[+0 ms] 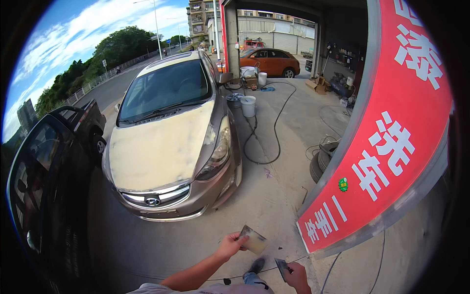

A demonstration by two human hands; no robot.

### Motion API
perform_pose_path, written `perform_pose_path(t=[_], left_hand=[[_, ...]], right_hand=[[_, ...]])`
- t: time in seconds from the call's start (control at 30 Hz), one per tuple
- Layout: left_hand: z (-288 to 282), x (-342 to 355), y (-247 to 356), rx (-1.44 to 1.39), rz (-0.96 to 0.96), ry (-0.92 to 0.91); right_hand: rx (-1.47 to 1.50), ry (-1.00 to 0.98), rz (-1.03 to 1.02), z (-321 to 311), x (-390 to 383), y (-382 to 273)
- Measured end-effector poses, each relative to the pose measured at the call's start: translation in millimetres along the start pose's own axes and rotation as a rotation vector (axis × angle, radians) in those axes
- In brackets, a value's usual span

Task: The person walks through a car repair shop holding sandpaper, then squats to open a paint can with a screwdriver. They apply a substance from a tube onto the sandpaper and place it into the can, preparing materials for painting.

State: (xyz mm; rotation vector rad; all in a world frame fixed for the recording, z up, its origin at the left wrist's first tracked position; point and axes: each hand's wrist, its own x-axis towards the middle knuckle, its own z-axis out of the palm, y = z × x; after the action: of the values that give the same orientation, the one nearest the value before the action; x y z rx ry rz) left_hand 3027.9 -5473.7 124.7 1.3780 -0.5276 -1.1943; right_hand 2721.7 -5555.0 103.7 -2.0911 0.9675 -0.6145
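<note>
My left hand (231, 247) pinches the edge of a thin rectangular putty spreader (255, 241), dark along its rim and smeared with beige on its face. Lower and to the right, my right hand (296, 277) is closed around a smaller dark flat scraper (282, 269), held tilted. The two pieces are apart from each other. Ahead of my hands stands a brown-grey car (229, 180), its hood (155, 144) largely coated in dull, pale yellow, patchy filler. Neither hand touches the car.
A black pickup (54, 171) stands close on the left. White buckets (248, 107) and a looping black hose (277, 139) are on the concrete ahead. To the right are a red sign panel (372, 161) and tires (320, 164). An orange car (271, 61) is farther back.
</note>
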Motion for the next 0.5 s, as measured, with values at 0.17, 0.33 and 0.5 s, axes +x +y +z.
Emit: perform_pose_path(t=[0.17, 0.33, 0.5], left_hand=[[15, 156, 55, 0.026, 0.186, 0.135], [18, 310, 97, 0.141, 0.251, 0.279], [23, 490, 174, 0.367, 0.712, 0.267]], right_hand=[[0.073, 0.173, -0.134, -50, 245, -33], [0.183, 0.387, -0.567, -32, 442, -66], [-0.085, 0.17, -0.36, 47, 636, 43]])
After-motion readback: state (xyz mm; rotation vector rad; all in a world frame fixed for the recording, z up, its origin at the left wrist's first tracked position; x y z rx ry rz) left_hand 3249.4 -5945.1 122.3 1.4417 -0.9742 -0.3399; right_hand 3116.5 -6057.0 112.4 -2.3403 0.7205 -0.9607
